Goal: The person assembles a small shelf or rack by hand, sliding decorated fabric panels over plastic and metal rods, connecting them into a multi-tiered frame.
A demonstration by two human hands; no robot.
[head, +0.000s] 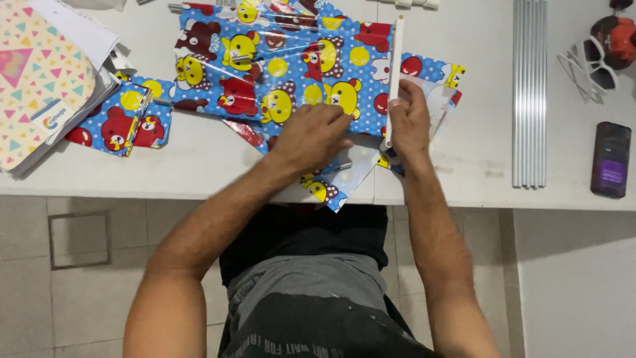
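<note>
Blue bear-print sheet point(285, 66) lies across the white table point(477, 152); left hand point(311, 132) presses flat on its near edge, fingers spread, right hand point(409, 119) pinches a white stick point(395, 66) at its right edge; wrapping looks barely begun.

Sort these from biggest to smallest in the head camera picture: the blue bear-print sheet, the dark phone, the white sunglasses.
1. Blue glossy bear-print sheet, under both hands, by far the largest.
2 and 3. Dark rectangular phone and white plastic sunglasses look nearly alike in size, so I won't rank them.
</note>
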